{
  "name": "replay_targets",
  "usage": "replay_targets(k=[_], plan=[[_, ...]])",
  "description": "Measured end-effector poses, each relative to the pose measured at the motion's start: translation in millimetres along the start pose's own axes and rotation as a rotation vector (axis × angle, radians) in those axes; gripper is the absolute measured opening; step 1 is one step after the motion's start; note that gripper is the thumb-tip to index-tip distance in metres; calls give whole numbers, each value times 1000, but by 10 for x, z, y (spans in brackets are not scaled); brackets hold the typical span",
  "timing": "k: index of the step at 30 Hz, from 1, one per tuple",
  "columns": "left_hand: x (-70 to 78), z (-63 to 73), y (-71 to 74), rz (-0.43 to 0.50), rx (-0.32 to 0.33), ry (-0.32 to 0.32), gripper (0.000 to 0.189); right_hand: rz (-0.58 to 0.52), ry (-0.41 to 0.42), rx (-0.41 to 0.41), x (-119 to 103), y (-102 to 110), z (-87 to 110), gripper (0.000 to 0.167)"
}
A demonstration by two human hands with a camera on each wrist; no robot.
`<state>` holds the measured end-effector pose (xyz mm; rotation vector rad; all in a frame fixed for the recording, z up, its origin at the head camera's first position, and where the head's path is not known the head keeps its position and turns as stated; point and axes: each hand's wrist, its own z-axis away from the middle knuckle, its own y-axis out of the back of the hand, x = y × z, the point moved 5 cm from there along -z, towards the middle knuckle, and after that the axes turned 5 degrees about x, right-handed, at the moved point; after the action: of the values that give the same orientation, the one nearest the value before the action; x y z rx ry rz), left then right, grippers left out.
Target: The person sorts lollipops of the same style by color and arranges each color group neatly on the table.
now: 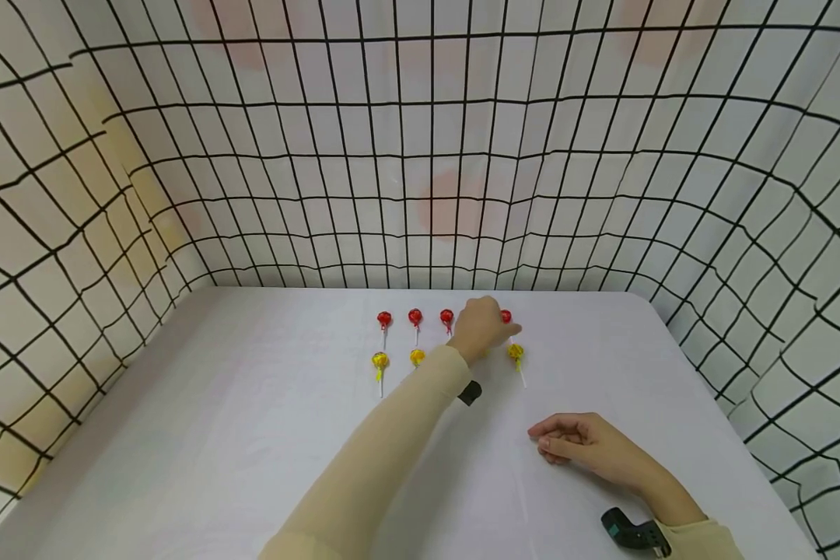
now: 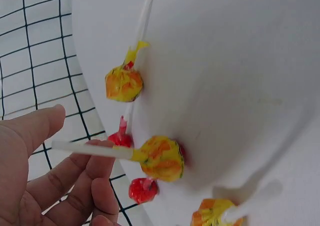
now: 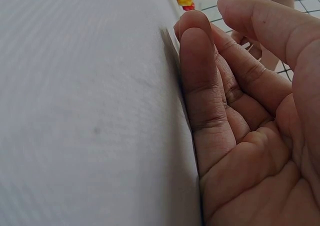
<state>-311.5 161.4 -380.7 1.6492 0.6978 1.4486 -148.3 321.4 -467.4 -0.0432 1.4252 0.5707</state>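
My left hand (image 1: pixel 481 328) reaches over the right part of two lollipop rows. Its thumb stands apart from bent fingers (image 2: pixel 75 186), beside a red lollipop (image 1: pixel 506 316). In the left wrist view a yellow lollipop (image 2: pixel 162 158) has its white stick crossing in front of those fingers; contact is unclear. Another yellow lollipop (image 1: pixel 516 352) lies right of the wrist; my hand and forearm hide part of both rows. Nearer the front, my right hand (image 1: pixel 584 443) rests on its side on the table, fingers loosely curled, nothing in it.
Further left are red lollipops (image 1: pixel 415 316) at the back and yellow lollipops (image 1: pixel 380 361) in front, sticks toward me. They lie on a white-covered table (image 1: pixel 217 404). Black netting (image 1: pixel 432 150) rises behind and along both sides. Each wrist wears a black device (image 1: pixel 633 533).
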Motion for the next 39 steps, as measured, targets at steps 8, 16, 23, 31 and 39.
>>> replay_targets(k=[8,16,23,31,39], plan=[[-366,-435,-335,-24,-1,-18,32,10,-16,3,-11,-3,-7,38],[-305,-84,-103,-69,-58,-57,23,7,-4,-3,2,0,7,38],[-324,-118,-130,-105,-75,-47,26,10,-5,0,8,4,-5,38],[-336,-125,-134,-95,-59,-77,22,19,-2,3,6,9,-7,37],[-277,76,0,-45,-44,-11,34,6,-6,0,-7,4,-1,37]])
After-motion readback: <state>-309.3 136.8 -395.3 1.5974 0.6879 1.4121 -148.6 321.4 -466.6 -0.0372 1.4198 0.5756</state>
